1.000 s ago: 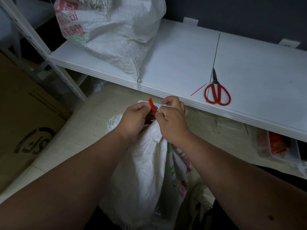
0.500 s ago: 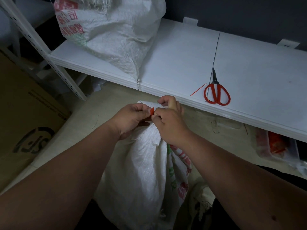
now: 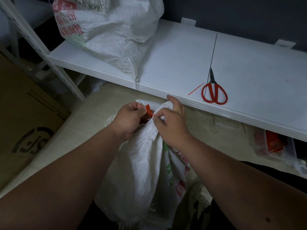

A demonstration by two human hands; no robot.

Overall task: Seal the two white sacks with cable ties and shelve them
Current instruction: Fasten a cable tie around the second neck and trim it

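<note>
Sack in hand: white woven sack (image 3: 141,165) stands on the floor between the person's forearms, in front of the shelf; its mouth is gathered into a neck under both hands
Cable tie: red cable tie (image 3: 150,112) sits at the gathered neck; a flat red tab stands up by the left fingers and a thin red strand runs to the right fingertips; whether it is already threaded through its head cannot be told
Left hand: left hand (image 3: 128,119) closed, pinching the tab end of the tie and bunched sack cloth
Right hand: right hand (image 3: 172,123) thumb and forefinger pinched on the thin strand; remaining fingers lifted and spread
Step in hand: judged to be sealing the second sack, tie being cinched around the neck
Next move: likely calls for a steady pull on the strand while the left hand keeps the neck bunched, then trimming
Second sack: other white sack (image 3: 108,34) lies on the white shelf (image 3: 174,63), left end
Scissors: red-handled scissors (image 3: 214,92) lie on the shelf, right of the hands, blades shut, with a thin red offcut (image 3: 196,89) just beside them
Surroundings: cardboard box (image 3: 25,123) on the floor at left
</note>
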